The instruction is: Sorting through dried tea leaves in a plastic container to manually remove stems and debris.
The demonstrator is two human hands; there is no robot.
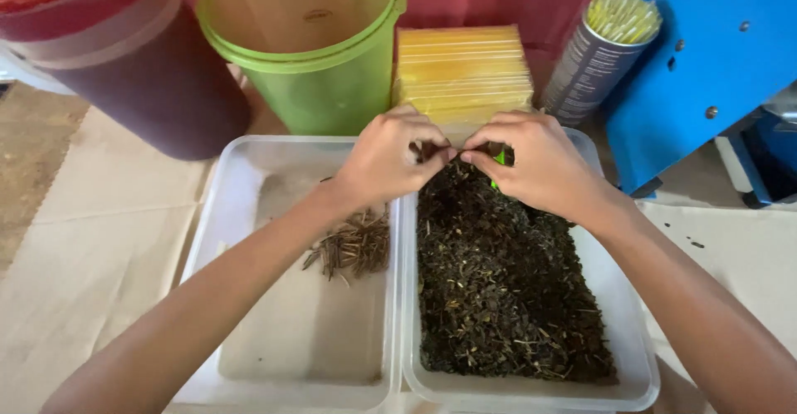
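Two clear plastic tubs stand side by side in front of me. The right tub (639, 356) is filled with dark dried leaves (498, 281). The left tub (216, 223) holds only a small heap of brown stalks (353, 248). My left hand (386, 161) and my right hand (535, 161) meet fingertip to fingertip over the far end of the right tub, pinching small bits of the dark leaves between them. A bright green object (498, 158) peeks out under my right fingers; its shape is hidden.
Behind the tubs stand a green bucket (320, 57), a dark red container with a pale lid (133, 73), a stack of yellow flat packets (463, 69) and a grey can of pale straws (602, 53). A blue metal frame (706, 57) rises at the right. Tan paper (100, 240) covers the table.
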